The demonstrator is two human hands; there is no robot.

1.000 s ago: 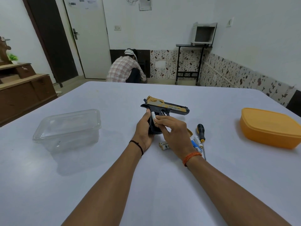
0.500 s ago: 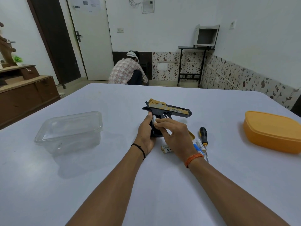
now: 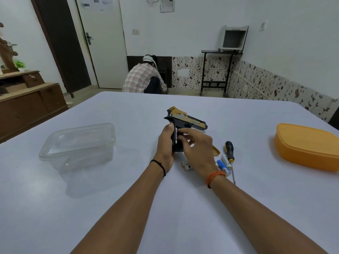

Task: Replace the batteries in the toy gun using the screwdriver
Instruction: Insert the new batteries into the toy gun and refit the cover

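A black and gold toy gun (image 3: 190,121) stands with its grip down at the middle of the table. My left hand (image 3: 165,145) grips the gun's handle from the left. My right hand (image 3: 196,147) presses its fingertips on a battery (image 3: 175,135) lying in the open grip. A yellow-and-black screwdriver (image 3: 230,154) lies on the table just right of my right hand. Loose batteries (image 3: 224,164) lie beside it, and another pair (image 3: 187,165) sits below my hands. A gold cover piece (image 3: 216,151) peeks out behind my right hand.
A clear plastic container (image 3: 77,145) stands at the left of the white table (image 3: 128,208). An orange lidded box (image 3: 308,145) sits at the right edge. A person crouches on the floor beyond the table's far edge.
The white battery at the grip has sunk deeper into the handle under my right fingers. Both hands stay on the gun.
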